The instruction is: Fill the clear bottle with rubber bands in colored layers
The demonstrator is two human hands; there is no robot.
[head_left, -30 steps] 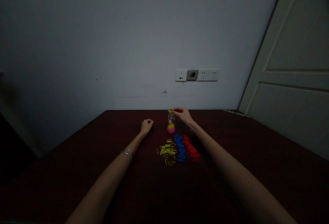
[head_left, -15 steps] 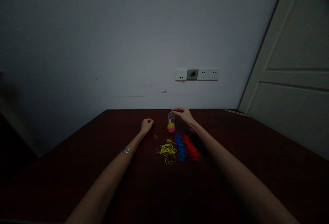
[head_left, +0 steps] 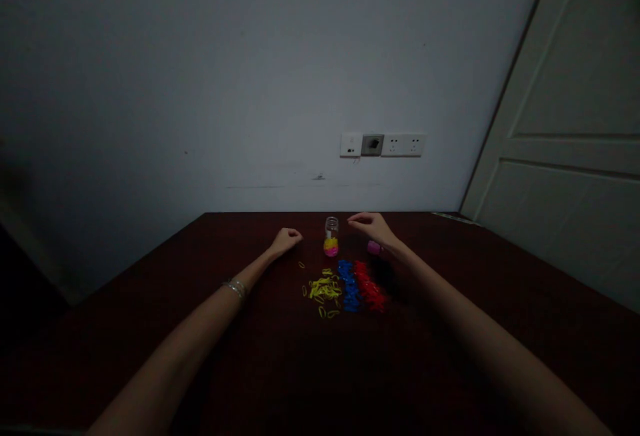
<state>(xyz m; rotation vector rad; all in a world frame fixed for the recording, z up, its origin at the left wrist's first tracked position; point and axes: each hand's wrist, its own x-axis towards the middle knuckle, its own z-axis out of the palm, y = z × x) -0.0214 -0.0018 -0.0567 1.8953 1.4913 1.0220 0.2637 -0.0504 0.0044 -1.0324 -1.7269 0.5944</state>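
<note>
A small clear jar (head_left: 331, 237) stands upright and uncapped, with yellow and pink pieces in its lower part. To its right my right hand (head_left: 371, 225) hovers, thumb and fingers pinched together; anything between them is too small to see. My left hand (head_left: 287, 240) lies left of the jar, its fingers curled closed, their contents unclear. Nearer to me are loose yellow bands (head_left: 325, 289), a row of blue pieces (head_left: 351, 287) and a row of red pieces (head_left: 370, 287). A pink cap (head_left: 374, 247) sits below my right hand.
The dark red table (head_left: 310, 369) reaches back to a pale wall (head_left: 250, 89) with sockets (head_left: 403, 145). A white panelled door (head_left: 570, 149) stands at the right.
My right hand has moved right, away from the jar's mouth, uncovering more of the pink cap. My left hand has shifted slightly, its forearm swinging left.
</note>
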